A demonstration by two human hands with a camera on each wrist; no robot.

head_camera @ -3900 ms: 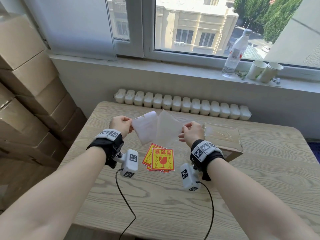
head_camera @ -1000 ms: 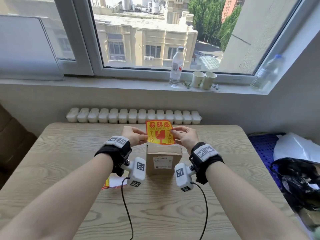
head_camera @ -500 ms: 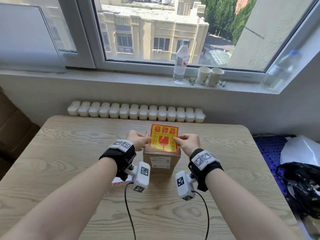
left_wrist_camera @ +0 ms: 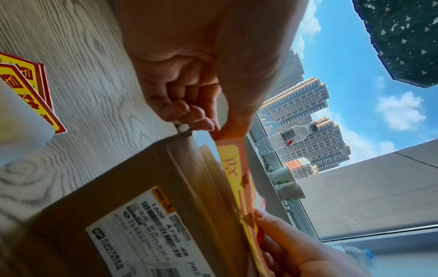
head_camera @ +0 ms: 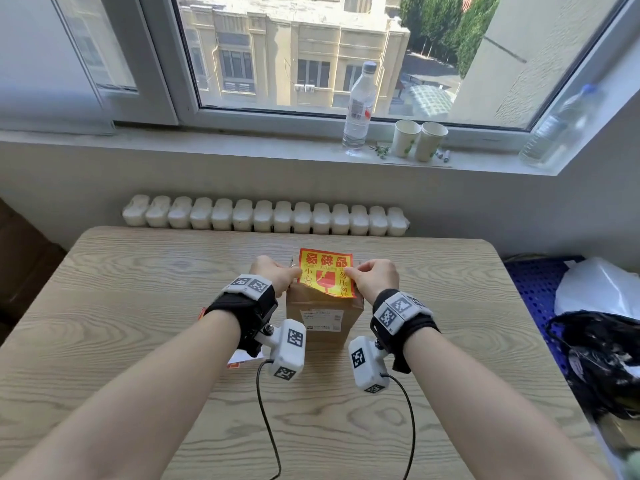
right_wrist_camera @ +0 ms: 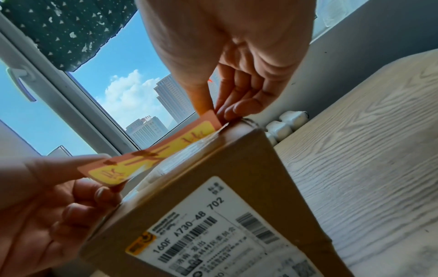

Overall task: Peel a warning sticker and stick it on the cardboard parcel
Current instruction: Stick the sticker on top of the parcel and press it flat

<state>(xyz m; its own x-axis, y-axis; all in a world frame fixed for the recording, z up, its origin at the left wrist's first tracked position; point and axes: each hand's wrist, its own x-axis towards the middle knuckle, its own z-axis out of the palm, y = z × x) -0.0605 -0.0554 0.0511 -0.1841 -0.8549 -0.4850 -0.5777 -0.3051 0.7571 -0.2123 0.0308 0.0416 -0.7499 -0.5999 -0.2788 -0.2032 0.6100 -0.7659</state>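
Observation:
A yellow and red warning sticker (head_camera: 326, 271) is stretched between both hands just above the top of a brown cardboard parcel (head_camera: 323, 323) on the wooden table (head_camera: 138, 306). My left hand (head_camera: 277, 273) pinches the sticker's left edge (left_wrist_camera: 227, 144). My right hand (head_camera: 372, 277) pinches its right edge (right_wrist_camera: 208, 118). The sticker (right_wrist_camera: 151, 155) tilts down toward the parcel's top (right_wrist_camera: 201, 150); its near edge hangs close over the front rim, and I cannot tell if it touches. The parcel's front face carries a white shipping label (head_camera: 322, 320).
A pile of spare stickers (left_wrist_camera: 28, 90) with white backing paper lies on the table left of the parcel, partly hidden under my left wrist (head_camera: 239, 358). A radiator (head_camera: 266, 216) runs behind the table. A bottle (head_camera: 358, 109) and paper cups (head_camera: 419, 140) stand on the sill. Bags (head_camera: 599, 341) lie at right.
Both hands have lowered the peeled sticker from in front of the parcel down toward its top. Several seconds ago they were pulling the backing paper off over the sticker pile.

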